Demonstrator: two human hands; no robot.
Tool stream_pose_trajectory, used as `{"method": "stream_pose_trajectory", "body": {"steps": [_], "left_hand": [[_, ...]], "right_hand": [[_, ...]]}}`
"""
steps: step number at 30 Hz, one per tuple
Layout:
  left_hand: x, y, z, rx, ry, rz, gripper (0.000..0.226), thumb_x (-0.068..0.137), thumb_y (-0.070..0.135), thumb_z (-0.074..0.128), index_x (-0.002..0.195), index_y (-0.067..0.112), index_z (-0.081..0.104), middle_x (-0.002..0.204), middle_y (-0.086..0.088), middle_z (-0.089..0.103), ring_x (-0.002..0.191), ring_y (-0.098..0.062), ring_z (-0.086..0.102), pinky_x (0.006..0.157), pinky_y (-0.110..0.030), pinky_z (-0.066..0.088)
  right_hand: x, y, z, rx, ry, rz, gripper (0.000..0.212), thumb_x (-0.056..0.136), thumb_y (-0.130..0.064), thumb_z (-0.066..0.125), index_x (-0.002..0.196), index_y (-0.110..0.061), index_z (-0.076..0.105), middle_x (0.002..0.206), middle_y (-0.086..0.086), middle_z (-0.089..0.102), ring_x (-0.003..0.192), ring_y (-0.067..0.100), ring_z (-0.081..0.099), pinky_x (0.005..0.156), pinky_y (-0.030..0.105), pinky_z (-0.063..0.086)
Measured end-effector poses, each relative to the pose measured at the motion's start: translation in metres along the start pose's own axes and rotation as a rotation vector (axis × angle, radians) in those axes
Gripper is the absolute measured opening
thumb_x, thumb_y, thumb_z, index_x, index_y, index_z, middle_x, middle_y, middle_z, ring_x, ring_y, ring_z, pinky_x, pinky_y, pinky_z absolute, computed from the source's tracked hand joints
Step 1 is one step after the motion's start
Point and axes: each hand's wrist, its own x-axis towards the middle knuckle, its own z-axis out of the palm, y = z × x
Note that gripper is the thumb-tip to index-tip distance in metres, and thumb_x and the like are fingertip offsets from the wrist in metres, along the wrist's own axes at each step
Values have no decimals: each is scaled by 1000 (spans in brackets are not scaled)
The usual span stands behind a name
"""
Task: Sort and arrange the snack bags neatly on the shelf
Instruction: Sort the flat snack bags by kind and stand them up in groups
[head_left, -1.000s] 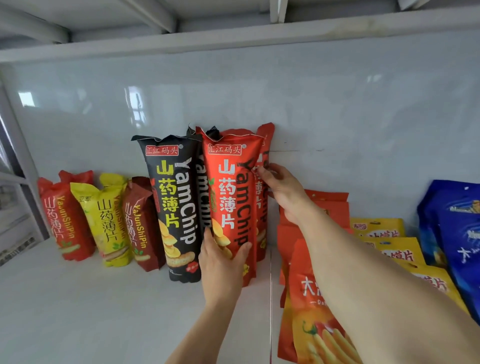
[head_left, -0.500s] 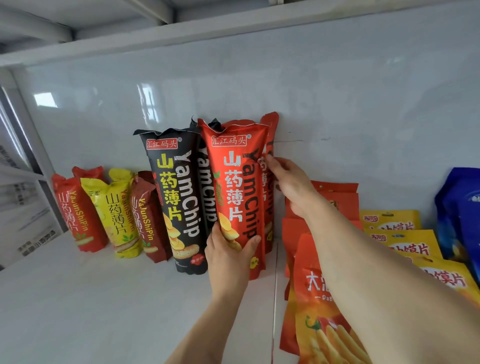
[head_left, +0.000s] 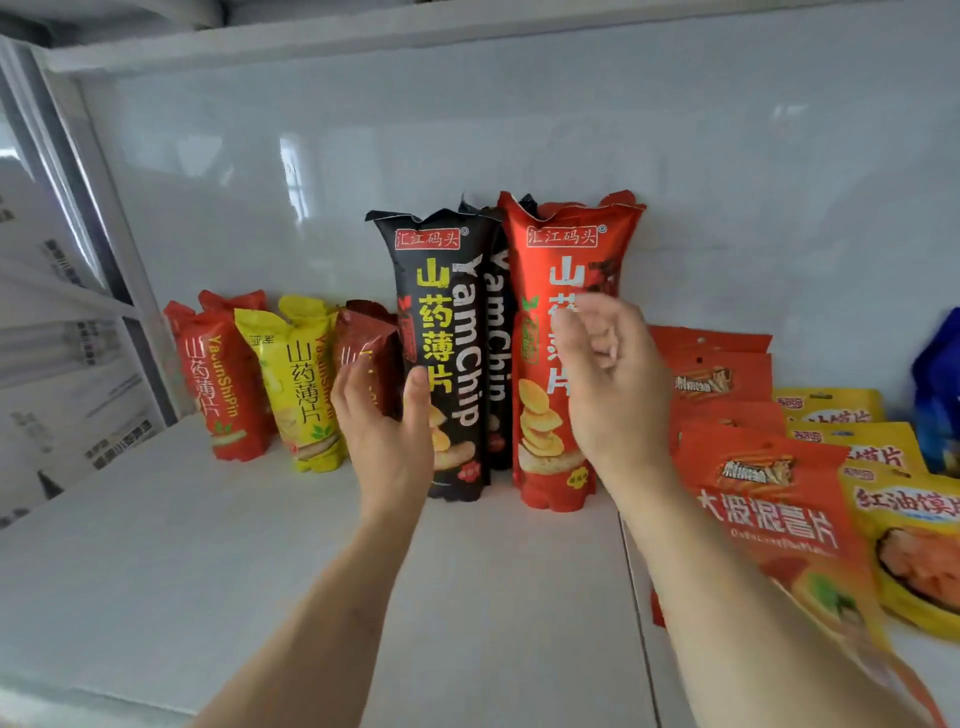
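A smooth white shelf (head_left: 156, 571) holds many shiny, crinkly snack bags in front of a glossy white back wall (head_left: 727, 182). Two tall bags stand upright near the middle, side by side and touching: a black YamChip bag (head_left: 441, 291) and, at its 3 o'clock, a red YamChip bag (head_left: 540, 426). Both are long and narrow with wavy, jagged tops, and more bags of the same kind stand behind them. The left hand (head_left: 387, 431) is in front of the black bag, at its 7 o'clock. Its fingers are straight and loose, and the thumb lies against the lower front of the bag. The right hand (head_left: 608, 384) is up in front of the red bag with its fingers loosely curled and holding nothing; it looks blurry. At 9 o'clock from the black bag stand shorter puffy bags: a small red bag (head_left: 223, 384), a yellow bag (head_left: 306, 384) and a dark red bag (head_left: 366, 353). At 3 o'clock from the red bag lie flat orange pouches (head_left: 769, 509), stacked like steps, then flat yellow pouches (head_left: 857, 447), and a blue bag (head_left: 940, 395) at the edge.
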Motion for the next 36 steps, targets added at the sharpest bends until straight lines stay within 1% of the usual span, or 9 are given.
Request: {"method": "stream_pose_trajectory", "body": {"steps": [2, 4, 7, 9, 11, 15, 21, 32, 36], "left_hand": [[33, 6, -10, -82, -68, -16, 71, 86, 62, 55, 142, 20, 44, 140, 1, 50, 130, -13, 49, 111, -41, 42], [58, 18, -14, -133, -199, -49, 75, 88, 60, 60, 147, 18, 41, 138, 2, 56, 122, -7, 55, 106, -33, 46], [75, 31, -8, -76, -388, -31, 84, 88, 56, 65, 154, 18, 31, 148, 1, 51, 129, -8, 51, 102, -22, 38], [80, 33, -4, -47, -398, -15, 96, 81, 63, 68, 155, 17, 27, 152, 0, 46, 139, -14, 43, 107, -26, 36], [87, 33, -1, -25, -386, -24, 111, 73, 69, 71, 156, 16, 22, 156, -3, 40, 145, -20, 36, 115, -39, 36], [104, 37, 3, 61, -455, -57, 126, 63, 72, 76, 158, 19, 11, 153, -4, 45, 140, -27, 44, 114, -51, 37], [105, 45, 2, 161, -527, 18, 115, 75, 60, 77, 157, 13, 11, 126, 1, 68, 129, -25, 55, 115, -50, 35], [96, 47, 10, 175, -519, 42, 121, 69, 70, 75, 157, 13, 14, 146, -5, 53, 136, -28, 48, 112, -51, 39], [101, 46, -5, 168, -502, 55, 119, 71, 77, 67, 158, 15, 13, 155, -7, 40, 143, -28, 38, 112, -51, 39]], "right_hand": [[-27, 12, 26, -73, -79, 96, 31, 91, -46, 60, 115, -28, 56, 95, -22, 64, 90, -9, 60, 75, 5, 43], [-52, 26, 52, -168, -148, 187, 40, 90, -48, 61, 123, -26, 55, 103, -20, 61, 96, -6, 60, 81, 11, 45], [-78, 48, 83, -245, -183, 355, 51, 88, -49, 64, 131, -24, 51, 106, -24, 51, 106, 3, 54, 86, 21, 44], [-88, 61, 97, -292, -162, 449, 57, 86, -55, 64, 131, -25, 48, 104, -25, 50, 107, 5, 52, 87, 24, 44], [-93, 72, 108, -416, -128, 473, 73, 77, -69, 62, 132, -24, 45, 119, -14, 55, 114, 13, 54, 92, 36, 50], [-92, 77, 125, -606, -104, 525, 84, 65, -75, 64, 130, -26, 45, 123, -5, 57, 112, 21, 58, 86, 40, 52], [-98, 83, 136, -671, -84, 524, 86, 65, -70, 69, 133, -24, 43, 126, -5, 59, 114, 22, 57, 86, 38, 52], [-105, 85, 123, -708, -89, 502, 83, 77, -59, 66, 142, -20, 33, 135, 1, 52, 119, 24, 54, 92, 39, 52], [-116, 72, 123, -830, 46, 356, 89, 72, -66, 69, 138, -15, 39, 138, 3, 46, 125, 23, 46, 97, 38, 49]]}}
